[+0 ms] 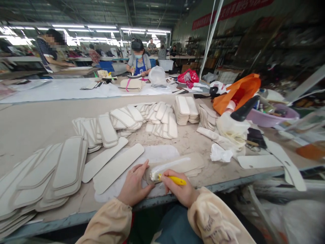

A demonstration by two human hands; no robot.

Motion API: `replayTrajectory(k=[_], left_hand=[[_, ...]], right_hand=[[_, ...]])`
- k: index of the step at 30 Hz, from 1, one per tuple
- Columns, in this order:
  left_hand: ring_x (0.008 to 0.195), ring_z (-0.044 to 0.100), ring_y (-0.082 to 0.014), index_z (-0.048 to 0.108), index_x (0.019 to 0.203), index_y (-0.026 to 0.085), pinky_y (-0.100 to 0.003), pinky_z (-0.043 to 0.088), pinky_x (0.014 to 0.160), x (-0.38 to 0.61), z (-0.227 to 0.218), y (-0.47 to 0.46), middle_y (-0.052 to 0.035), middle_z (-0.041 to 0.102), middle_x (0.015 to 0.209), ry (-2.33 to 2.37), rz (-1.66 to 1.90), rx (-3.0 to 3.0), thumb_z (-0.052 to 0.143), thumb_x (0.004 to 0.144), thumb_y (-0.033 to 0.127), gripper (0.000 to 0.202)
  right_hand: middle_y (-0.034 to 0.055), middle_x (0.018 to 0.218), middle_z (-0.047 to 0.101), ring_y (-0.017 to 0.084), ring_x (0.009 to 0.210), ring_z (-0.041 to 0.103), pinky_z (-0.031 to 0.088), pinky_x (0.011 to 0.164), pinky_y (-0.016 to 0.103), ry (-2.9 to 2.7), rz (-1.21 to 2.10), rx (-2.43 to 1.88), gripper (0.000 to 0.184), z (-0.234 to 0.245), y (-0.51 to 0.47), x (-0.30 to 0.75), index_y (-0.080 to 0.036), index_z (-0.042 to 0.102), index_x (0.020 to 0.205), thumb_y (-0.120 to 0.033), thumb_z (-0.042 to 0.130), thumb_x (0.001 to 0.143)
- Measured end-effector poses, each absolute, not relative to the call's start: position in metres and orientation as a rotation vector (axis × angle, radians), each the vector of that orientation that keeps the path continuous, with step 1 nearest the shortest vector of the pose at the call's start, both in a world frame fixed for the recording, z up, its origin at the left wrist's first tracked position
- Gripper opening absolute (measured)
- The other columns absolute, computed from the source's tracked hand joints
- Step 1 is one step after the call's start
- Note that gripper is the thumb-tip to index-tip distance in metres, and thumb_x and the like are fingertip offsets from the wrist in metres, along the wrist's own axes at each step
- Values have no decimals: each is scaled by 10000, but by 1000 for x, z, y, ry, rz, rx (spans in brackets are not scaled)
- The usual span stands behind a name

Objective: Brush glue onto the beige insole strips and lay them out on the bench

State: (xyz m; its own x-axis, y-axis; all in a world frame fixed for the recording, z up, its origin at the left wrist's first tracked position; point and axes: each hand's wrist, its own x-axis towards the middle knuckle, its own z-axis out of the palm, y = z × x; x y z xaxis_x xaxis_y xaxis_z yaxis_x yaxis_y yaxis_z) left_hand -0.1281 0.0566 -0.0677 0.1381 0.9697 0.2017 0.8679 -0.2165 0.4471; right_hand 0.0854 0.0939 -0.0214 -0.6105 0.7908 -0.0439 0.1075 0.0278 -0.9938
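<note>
My right hand (179, 190) is closed around a yellow-handled brush (177, 180) whose white head rests on a beige strip piece (189, 163) near the table's front edge. A wet white streak of glue (170, 165) runs along that strip. My left hand (133, 184) lies flat with fingers spread, pressing the strip's left end down. Two long white strips (111, 166) lie just left of my left hand.
Rows of layered beige and white strips (58, 173) cover the left of the worktable (30, 122), with more stacks (186, 109) at the centre back. Crumpled paper (220, 153), a plastic bag, an orange bag (241, 89) and a purple basin (273, 117) sit right. Other people work at far tables.
</note>
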Motion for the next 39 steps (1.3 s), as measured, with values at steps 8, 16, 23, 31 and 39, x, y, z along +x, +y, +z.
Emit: replayTrajectory(k=[8,16,23,31,39], left_hand=[[1188,454,-300,232,1427,202,-452,391,976,-130,-69,56,-107,547,1275,1822,641,2212,644,714,405,848],[1169,482,-291,248,1421,203,-449,420,947,-131,-71,59,-110,558,1266,1810,626,2294,609,752,425,791],[1153,497,-287,261,1416,212,-438,439,943,-133,-73,61,-91,580,1247,1832,644,2334,613,750,431,785],[1157,495,-281,280,1406,221,-431,439,946,-133,-75,60,-75,588,1233,1845,626,2303,625,735,432,783],[1197,439,-296,153,1437,201,-468,371,991,-130,-69,58,-93,541,1267,1822,628,2162,645,722,433,899]], right_hand=[[-56,490,492,95,491,449,380,516,207,-1681,1534,-1098,293,-31,100,104,-189,557,727,-425,483,882],[-60,478,483,97,451,427,340,462,213,-1550,1321,-1302,286,-35,119,157,-192,563,717,-429,489,858],[-52,475,483,121,477,457,369,499,233,-1502,1105,-1457,289,-32,130,184,-207,546,663,-436,489,830],[-40,494,482,131,491,472,369,502,245,-1505,860,-1546,300,-30,131,197,-199,563,719,-469,498,833],[-23,513,497,114,463,409,340,450,242,-1389,1042,-1241,314,-23,122,175,-183,575,788,-475,489,865]])
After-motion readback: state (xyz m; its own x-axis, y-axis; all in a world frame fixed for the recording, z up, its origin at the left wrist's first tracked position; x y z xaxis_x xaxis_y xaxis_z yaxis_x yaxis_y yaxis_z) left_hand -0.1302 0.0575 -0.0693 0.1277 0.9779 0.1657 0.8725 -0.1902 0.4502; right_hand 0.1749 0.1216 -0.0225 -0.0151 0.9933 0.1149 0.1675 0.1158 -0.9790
